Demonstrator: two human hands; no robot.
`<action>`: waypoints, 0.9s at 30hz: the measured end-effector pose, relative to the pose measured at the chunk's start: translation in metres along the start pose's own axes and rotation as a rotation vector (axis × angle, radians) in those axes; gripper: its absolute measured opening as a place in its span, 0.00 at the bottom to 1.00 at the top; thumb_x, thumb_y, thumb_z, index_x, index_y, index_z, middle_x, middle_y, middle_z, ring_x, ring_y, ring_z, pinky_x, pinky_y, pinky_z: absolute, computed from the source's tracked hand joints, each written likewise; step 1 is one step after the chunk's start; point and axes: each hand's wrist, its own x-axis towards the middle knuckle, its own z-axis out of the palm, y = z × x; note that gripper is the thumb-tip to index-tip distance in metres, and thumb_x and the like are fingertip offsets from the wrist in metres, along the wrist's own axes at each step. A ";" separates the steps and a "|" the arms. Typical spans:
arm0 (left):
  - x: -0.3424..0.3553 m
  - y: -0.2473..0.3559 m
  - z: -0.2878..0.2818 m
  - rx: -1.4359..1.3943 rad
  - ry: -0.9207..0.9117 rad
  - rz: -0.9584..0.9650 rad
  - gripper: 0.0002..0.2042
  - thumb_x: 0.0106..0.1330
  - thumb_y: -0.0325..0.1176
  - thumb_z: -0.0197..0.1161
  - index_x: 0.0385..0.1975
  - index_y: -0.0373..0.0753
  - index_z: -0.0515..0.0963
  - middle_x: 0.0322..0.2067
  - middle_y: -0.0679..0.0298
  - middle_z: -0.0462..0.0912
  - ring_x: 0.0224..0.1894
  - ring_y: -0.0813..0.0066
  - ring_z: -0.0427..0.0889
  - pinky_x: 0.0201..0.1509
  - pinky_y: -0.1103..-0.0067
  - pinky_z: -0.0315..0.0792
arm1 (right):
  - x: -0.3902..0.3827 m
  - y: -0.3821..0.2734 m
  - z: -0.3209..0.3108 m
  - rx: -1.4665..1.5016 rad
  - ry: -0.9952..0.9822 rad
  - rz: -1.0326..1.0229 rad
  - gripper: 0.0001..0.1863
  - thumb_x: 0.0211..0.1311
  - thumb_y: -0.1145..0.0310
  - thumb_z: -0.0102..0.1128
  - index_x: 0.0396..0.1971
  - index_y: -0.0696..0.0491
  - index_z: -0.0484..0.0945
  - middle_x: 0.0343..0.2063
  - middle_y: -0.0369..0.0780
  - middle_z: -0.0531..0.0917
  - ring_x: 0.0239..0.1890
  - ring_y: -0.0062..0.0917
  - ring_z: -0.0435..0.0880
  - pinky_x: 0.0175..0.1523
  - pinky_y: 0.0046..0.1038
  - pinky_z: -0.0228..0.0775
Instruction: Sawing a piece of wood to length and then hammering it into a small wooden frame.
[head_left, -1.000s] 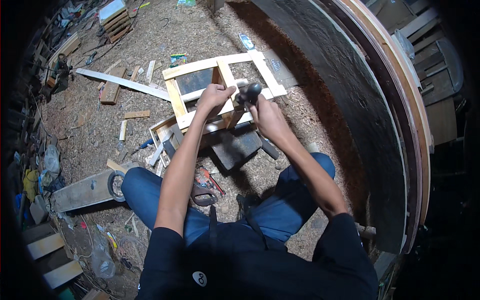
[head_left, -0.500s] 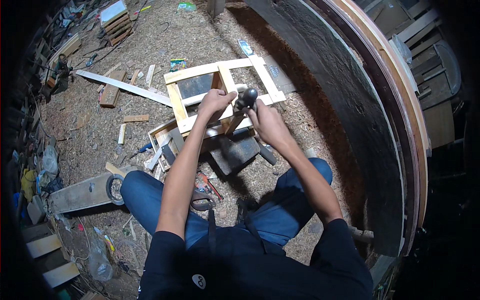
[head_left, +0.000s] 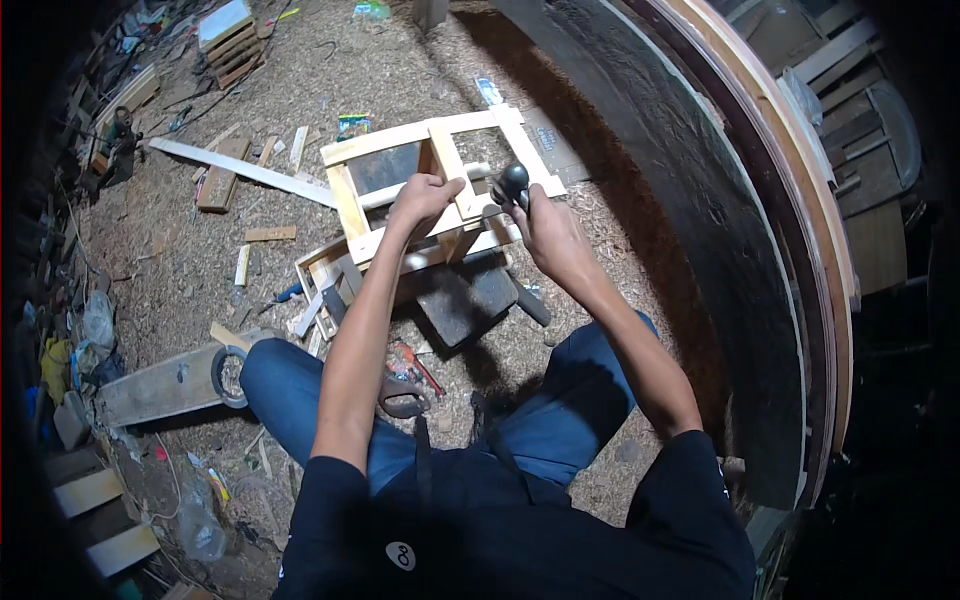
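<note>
A pale wooden frame [head_left: 392, 137] with several slats and crossbars lies in front of me, above a dark block [head_left: 468, 303]. My left hand [head_left: 424, 203] is closed on its middle crossbar. In my right hand [head_left: 557, 238] is a small tool with a round black knob and a metal body, which looks like a hand plane [head_left: 512, 181]. It is at the right part of the frame, close to the crossbar. My fingers hide much of its body, so I cannot tell whether it touches the wood.
A handsaw [head_left: 403, 398] lies on the shavings between my knees. Left of the frame are an open wooden box [head_left: 325, 270], a long pale strip [head_left: 245, 173] and several offcuts. A large curved dark panel [head_left: 690, 180] rises on the right. A grey plank [head_left: 160, 385] lies by my left knee.
My right hand and the tool have shifted right and slightly up. The frame has moved a little left, with my left hand still on it.
</note>
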 end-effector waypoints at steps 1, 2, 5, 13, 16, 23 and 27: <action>-0.007 -0.007 0.001 0.023 0.047 0.004 0.26 0.55 0.58 0.66 0.22 0.35 0.83 0.17 0.62 0.81 0.20 0.76 0.78 0.29 0.76 0.71 | 0.002 0.000 -0.005 0.062 0.060 -0.052 0.14 0.67 0.66 0.53 0.40 0.64 0.70 0.24 0.61 0.79 0.32 0.59 0.80 0.38 0.54 0.71; -0.008 -0.002 0.002 0.011 0.014 -0.026 0.26 0.55 0.59 0.66 0.22 0.35 0.83 0.17 0.62 0.81 0.20 0.76 0.78 0.29 0.76 0.71 | 0.000 0.001 -0.011 0.123 0.115 -0.100 0.14 0.67 0.66 0.53 0.41 0.64 0.69 0.24 0.61 0.79 0.32 0.59 0.81 0.37 0.55 0.70; -0.009 0.006 0.001 0.045 0.035 0.000 0.26 0.55 0.59 0.66 0.20 0.36 0.83 0.17 0.64 0.80 0.20 0.78 0.77 0.27 0.77 0.70 | -0.010 -0.021 -0.026 0.233 0.154 -0.088 0.14 0.67 0.66 0.53 0.42 0.63 0.68 0.24 0.62 0.79 0.32 0.59 0.80 0.37 0.55 0.70; 0.002 -0.002 0.009 0.024 0.019 0.044 0.26 0.55 0.59 0.67 0.18 0.37 0.81 0.14 0.67 0.77 0.16 0.82 0.71 0.22 0.79 0.65 | 0.007 -0.003 0.012 0.188 -0.053 -0.031 0.14 0.68 0.67 0.52 0.43 0.64 0.69 0.25 0.60 0.80 0.32 0.56 0.81 0.38 0.51 0.71; 0.007 -0.012 -0.001 0.027 0.026 0.021 0.26 0.55 0.59 0.67 0.19 0.36 0.81 0.14 0.67 0.78 0.16 0.81 0.72 0.22 0.78 0.66 | 0.004 -0.027 -0.020 0.181 0.062 -0.090 0.15 0.68 0.67 0.52 0.46 0.63 0.70 0.24 0.60 0.80 0.31 0.56 0.81 0.35 0.50 0.70; 0.000 0.003 0.007 0.045 -0.004 0.018 0.27 0.56 0.60 0.65 0.20 0.36 0.82 0.17 0.63 0.80 0.19 0.77 0.76 0.27 0.76 0.71 | -0.009 -0.003 0.018 0.145 0.238 -0.239 0.14 0.66 0.68 0.55 0.41 0.65 0.70 0.20 0.58 0.78 0.27 0.56 0.80 0.32 0.50 0.70; 0.003 -0.009 0.005 0.008 0.005 0.034 0.28 0.57 0.60 0.64 0.15 0.37 0.80 0.12 0.65 0.76 0.18 0.75 0.75 0.26 0.73 0.69 | -0.008 -0.002 0.020 0.022 0.033 -0.098 0.15 0.66 0.69 0.53 0.41 0.67 0.68 0.22 0.60 0.79 0.29 0.58 0.80 0.34 0.52 0.70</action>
